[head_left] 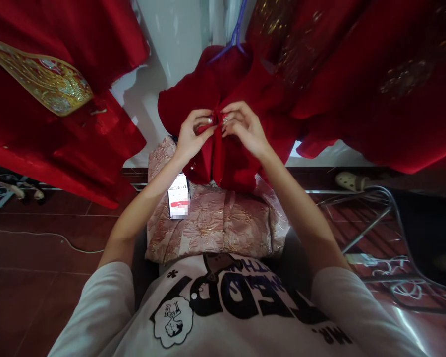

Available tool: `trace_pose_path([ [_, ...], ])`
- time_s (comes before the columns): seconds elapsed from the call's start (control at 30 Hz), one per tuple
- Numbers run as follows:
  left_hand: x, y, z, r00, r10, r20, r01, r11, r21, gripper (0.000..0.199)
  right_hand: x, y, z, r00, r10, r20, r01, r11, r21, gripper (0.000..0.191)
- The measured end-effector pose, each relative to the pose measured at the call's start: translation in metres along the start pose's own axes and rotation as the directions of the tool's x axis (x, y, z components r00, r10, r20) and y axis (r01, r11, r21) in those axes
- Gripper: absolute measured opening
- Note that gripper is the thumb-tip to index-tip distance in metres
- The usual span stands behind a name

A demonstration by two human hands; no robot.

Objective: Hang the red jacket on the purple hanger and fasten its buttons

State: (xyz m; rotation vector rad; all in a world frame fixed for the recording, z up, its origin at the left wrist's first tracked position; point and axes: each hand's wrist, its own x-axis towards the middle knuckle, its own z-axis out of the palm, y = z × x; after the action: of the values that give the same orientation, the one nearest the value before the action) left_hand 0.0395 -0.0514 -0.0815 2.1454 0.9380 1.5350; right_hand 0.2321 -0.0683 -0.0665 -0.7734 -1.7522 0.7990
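My left hand [192, 135] and right hand [242, 126] pinch the front edges of the hanging red garment [223, 153] together at its middle, fingers closed on cloth, above the folded pink garment [215, 223] and phone [179, 196].

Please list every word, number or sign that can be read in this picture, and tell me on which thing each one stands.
"00:26:33": on the screen of the phone, which lies on the folded pink brocade cloth; the lower part of the screen is blurred.
Large black letters on the white T-shirt: seen upside down and partly folded, not surely readable.
Red garment, pinched by the left hand and right hand: no text.
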Motion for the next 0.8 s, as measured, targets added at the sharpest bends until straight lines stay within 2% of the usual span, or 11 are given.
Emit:
trace_pose_path([
  [0.17,-0.003,0.003,0.001,1.000,-0.016,-0.020,0.016,1.000,-0.007,0.022,-0.004,0.003,0.006,0.997,-0.038,-0.061,0.035,0.998,-0.049,0.050],
  [0.37,-0.003,0.027,-0.011,0.995,0.058,0.084,-0.064,0.996,0.066,0.016,-0.012,-0.001,0.006,0.988,-0.099,-0.115,0.089,0.992,-0.091,0.048],
  [0.53,0.002,0.042,-0.018,0.980,0.119,0.158,-0.135,0.986,0.095,0.013,-0.016,-0.014,0.004,0.983,-0.097,-0.156,0.073,0.986,-0.148,0.049],
  [0.8,0.014,0.039,-0.018,0.976,0.057,0.210,-0.071,0.996,0.058,0.019,-0.019,-0.021,0.002,0.984,-0.086,-0.158,0.062,0.987,-0.151,0.050],
])
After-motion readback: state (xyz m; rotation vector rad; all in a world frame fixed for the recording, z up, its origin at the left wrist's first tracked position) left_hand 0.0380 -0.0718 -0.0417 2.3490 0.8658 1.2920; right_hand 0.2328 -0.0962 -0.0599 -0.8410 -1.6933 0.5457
